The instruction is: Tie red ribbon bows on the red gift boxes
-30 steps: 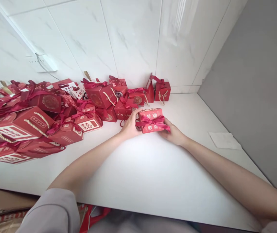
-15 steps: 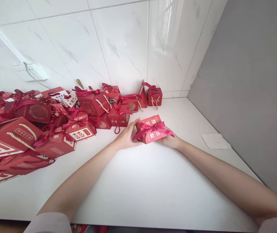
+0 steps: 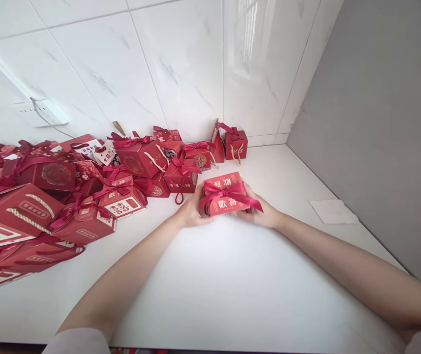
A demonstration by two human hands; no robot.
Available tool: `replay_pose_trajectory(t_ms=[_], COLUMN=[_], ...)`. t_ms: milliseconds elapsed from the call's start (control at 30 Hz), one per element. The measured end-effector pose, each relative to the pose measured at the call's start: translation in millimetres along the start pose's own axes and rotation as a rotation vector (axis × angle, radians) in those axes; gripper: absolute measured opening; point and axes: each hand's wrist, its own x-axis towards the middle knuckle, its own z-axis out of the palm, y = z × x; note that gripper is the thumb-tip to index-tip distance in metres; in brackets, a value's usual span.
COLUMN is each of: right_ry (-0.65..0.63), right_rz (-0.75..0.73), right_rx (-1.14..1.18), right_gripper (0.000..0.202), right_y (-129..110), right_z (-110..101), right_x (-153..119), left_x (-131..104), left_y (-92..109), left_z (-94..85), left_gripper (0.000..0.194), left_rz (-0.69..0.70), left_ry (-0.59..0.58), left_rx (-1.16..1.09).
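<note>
Left hand (image 3: pixel 193 211) and right hand (image 3: pixel 264 212) curved round opposite ends of one red box (image 3: pixel 225 183), sharing it; fingers partly hidden behind it. Box sits between the palms, bow (image 3: pixel 228 193) on top, printed side toward the camera. End grip probably steadies it without squashing the ribbon. Whether its base touches the white table (image 3: pixel 203 290): cannot tell.

Beyond and left of the left hand: pile of red boxes (image 3: pixel 136 158), many with bows, some with rope handles, stacked on one another, likely to save room. Nearest to that hand is a bowed box (image 3: pixel 181 183). Past both hands, a small red box (image 3: pixel 236 148) stands near the tiled wall (image 3: pixel 184 64), rope handle hanging down its front. Right of the right hand, white paper (image 3: pixel 334 211) lies flat near the grey panel (image 3: pixel 380 123).
</note>
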Motion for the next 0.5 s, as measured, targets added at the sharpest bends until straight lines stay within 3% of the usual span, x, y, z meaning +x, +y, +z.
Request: replay_pose_trajectory(t_ms=[133,300,500], right_ry=[-0.055,-0.008,0.0], right_rz=[0.081,0.117,0.171], right_rx=[0.179,0.196,0.117], right_gripper=[0.085,0.077,0.075], right_y=[-5.8,-5.7,1.0], right_z=[-1.7,-5.8,-6.6], right_x=[3.1,3.5,4.5], left_x=[3.6,4.1,0.9], left_y=[-3.1,-6.8,-11.1], left_z=[-2.3,-5.1,-6.1], left_gripper=[0.092,0.077,0.099], left_rz=[0.001,-0.143,-0.154], left_ry=[-0.068,-0.133,-0.055], left_rx=[0.025,-0.013,-0.095])
